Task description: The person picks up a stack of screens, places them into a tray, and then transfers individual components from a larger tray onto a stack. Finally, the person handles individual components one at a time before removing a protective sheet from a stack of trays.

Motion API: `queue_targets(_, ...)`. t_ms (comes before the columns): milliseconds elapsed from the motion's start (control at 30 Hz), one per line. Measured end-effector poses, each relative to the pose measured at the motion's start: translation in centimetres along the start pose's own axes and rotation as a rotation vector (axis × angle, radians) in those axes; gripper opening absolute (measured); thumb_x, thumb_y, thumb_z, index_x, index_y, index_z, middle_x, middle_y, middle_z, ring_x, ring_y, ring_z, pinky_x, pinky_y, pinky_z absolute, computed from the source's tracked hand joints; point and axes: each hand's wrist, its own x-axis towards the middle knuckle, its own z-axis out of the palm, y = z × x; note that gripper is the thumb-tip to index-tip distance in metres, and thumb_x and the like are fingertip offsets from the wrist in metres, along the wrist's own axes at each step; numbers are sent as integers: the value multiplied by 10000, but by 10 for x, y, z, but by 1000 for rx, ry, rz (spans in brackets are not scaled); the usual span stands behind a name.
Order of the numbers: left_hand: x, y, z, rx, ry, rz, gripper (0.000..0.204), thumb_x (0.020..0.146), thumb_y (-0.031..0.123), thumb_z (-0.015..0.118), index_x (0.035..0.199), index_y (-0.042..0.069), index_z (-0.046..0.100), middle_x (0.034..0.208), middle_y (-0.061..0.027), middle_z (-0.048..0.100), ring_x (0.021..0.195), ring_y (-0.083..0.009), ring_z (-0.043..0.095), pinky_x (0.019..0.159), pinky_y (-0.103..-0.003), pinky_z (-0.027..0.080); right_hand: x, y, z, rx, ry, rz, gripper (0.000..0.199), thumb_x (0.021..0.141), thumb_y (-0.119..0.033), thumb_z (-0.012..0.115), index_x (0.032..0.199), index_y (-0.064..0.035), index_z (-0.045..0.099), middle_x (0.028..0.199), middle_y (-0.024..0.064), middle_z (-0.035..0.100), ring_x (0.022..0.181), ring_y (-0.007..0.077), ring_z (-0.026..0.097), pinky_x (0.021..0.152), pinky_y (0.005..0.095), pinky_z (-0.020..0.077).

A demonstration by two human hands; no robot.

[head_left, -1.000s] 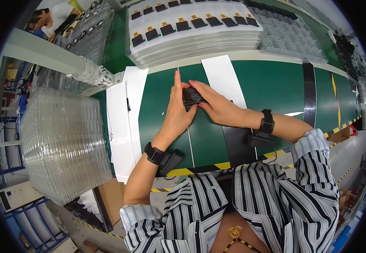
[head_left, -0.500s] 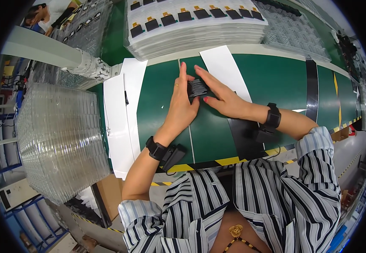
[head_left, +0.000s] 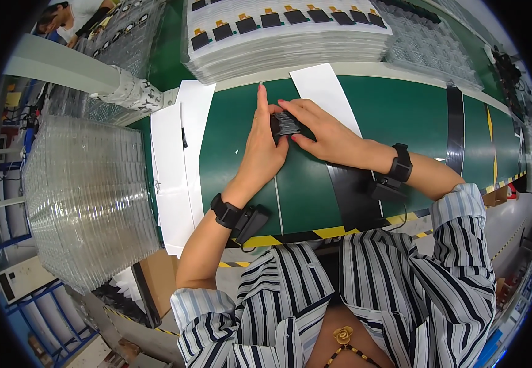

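Observation:
Between my two hands, above the green work surface (head_left: 306, 196), is a stack of thin black rectangular panels (head_left: 286, 124), its layered edges facing up. My left hand (head_left: 261, 144) steadies the stack's left side, thumb at the near edge and index finger pointing away from me. From the right, my right hand (head_left: 333, 136) grips it, fingertips at the far corner and thumb at the near corner. My palms hide parts of the stack's ends.
Beyond my hands stands a pile of clear trays (head_left: 290, 52) topped with black panels with orange tabs. Clear trays (head_left: 94, 202) are stacked at left. White sheets (head_left: 186, 165) and a black strip (head_left: 355, 196) lie on the surface. Another person (head_left: 64, 21) is at far left.
My right fingers have bent in and closed against the stack's edge, from a straighter, looser pose. The stack has turned slightly and sits more level between my hands.

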Motion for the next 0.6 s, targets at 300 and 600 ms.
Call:
queue_targets(300, -19, 24, -7, -62, 304, -118, 659, 775, -6, 548, 1324, 11, 184, 1065, -143, 461, 1004, -270, 488, 877, -336, 413, 4, -5, -3, -106, 104, 44, 609, 725, 10, 572, 1279, -10, 319, 1102, 171, 431, 973, 304, 469, 831, 331, 410)
queue_targets(600, -13, 57, -11, -1172, 110, -575, 336, 925, 301, 400, 1095, 14, 446, 1029, -89, 521, 961, -185, 524, 886, -333, 421, 21, -27, -8, -493, 241, -476, 559, 656, 14, 610, 1178, 37, 412, 1004, 169, 485, 918, 317, 498, 807, 388, 429)
